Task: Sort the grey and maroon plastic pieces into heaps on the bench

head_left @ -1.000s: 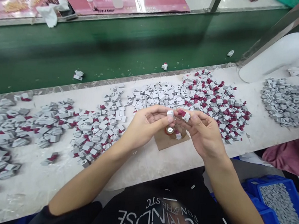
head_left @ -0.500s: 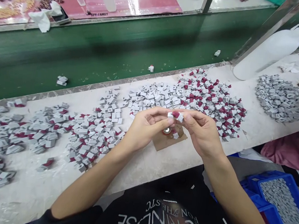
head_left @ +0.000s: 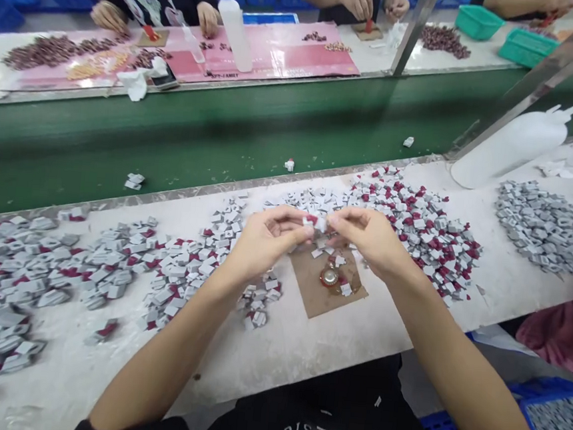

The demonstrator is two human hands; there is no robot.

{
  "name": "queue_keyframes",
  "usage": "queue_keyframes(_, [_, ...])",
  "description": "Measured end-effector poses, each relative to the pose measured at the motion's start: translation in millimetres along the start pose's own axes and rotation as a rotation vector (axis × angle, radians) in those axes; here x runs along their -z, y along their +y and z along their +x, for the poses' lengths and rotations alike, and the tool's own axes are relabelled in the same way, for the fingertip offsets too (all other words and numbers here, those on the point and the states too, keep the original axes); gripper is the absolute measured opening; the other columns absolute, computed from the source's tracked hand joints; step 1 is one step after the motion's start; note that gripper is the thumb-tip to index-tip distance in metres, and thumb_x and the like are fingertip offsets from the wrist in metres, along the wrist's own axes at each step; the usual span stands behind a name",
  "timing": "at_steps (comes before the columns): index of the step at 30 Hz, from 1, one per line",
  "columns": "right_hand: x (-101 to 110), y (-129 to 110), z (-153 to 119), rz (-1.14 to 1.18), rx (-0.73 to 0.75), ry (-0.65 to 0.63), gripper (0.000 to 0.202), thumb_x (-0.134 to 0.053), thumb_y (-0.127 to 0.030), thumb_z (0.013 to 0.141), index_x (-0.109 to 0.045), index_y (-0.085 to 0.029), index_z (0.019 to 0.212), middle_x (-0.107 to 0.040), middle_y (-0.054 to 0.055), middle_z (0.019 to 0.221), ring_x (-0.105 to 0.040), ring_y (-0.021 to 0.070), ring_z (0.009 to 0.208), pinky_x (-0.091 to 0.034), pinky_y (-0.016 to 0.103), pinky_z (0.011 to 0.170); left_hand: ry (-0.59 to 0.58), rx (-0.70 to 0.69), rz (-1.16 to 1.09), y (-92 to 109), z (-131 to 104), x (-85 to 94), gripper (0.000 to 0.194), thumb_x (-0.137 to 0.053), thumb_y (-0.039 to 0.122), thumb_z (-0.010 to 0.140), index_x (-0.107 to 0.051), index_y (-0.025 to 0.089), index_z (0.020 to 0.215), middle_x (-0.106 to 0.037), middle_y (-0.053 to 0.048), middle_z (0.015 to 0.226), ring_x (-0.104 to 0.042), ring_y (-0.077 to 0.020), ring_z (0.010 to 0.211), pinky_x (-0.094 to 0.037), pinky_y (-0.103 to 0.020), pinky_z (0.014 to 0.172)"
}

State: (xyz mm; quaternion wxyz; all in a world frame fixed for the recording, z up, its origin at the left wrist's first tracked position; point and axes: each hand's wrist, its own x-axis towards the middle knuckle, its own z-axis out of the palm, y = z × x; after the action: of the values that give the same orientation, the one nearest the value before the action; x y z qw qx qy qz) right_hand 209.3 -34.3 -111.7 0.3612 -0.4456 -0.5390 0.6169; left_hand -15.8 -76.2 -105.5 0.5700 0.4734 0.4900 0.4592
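Between the thumb and fingers of my left hand [head_left: 269,240] is a small white and dark red plastic piece [head_left: 310,221]. My right hand [head_left: 372,239] is closed in a pinch just to its right, with a small white plastic part [head_left: 321,224] at its fingertips. Whether the two parts are joined is too small to tell. Below the hands, a brown board [head_left: 309,296] lies on the bench, bearing a small round metal-rimmed dish [head_left: 330,276] and a few loose white pieces [head_left: 345,289].
Piles of grey and red pieces [head_left: 61,269] spread leftward; a white and red heap [head_left: 416,226] lies right. Beyond it are a white squeeze bottle [head_left: 513,144] and a grey heap [head_left: 546,228]. A green belt [head_left: 223,136] runs behind; co-workers' hands [head_left: 358,0] work across it.
The view has tilted up, showing people across the belt. My hands have shifted slightly left and the piece has turned between them. More of the board and its dish is visible.
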Motion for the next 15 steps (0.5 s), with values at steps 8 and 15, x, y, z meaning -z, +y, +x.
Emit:
queue_keyframes(8, [-83, -13, 180, -0.804, 0.095, 0.093, 0.024, -0.083, -0.020, 0.099, -0.083, -0.021, 0.122, -0.085, 0.013, 0.122, -0.078, 0.0347, 0.123, -0.058, 0.050, 0.114, 0.459, -0.133, 0.142, -5, 49, 61.4, 0.035, -0.090, 0.028, 0.078, -0.076, 0.020, 0.110, -0.075, -0.002, 0.085, -0.078, -0.0200, 0.078, -0.068, -0.033, 0.075])
queue_keyframes(15, [-79, -4, 198, -0.648, 0.123, 0.028, 0.025, -0.074, -0.005, 0.091, -0.081, -0.020, 0.109, -0.083, 0.008, 0.108, -0.081, 0.0288, 0.111, -0.062, 0.044, 0.109, 0.640, 0.022, 0.327, -17, 116, 79.5, 0.021, -0.084, 0.023, 0.083, -0.067, 0.022, 0.095, -0.080, -0.005, 0.088, -0.079, -0.0228, 0.083, -0.061, -0.032, 0.075])
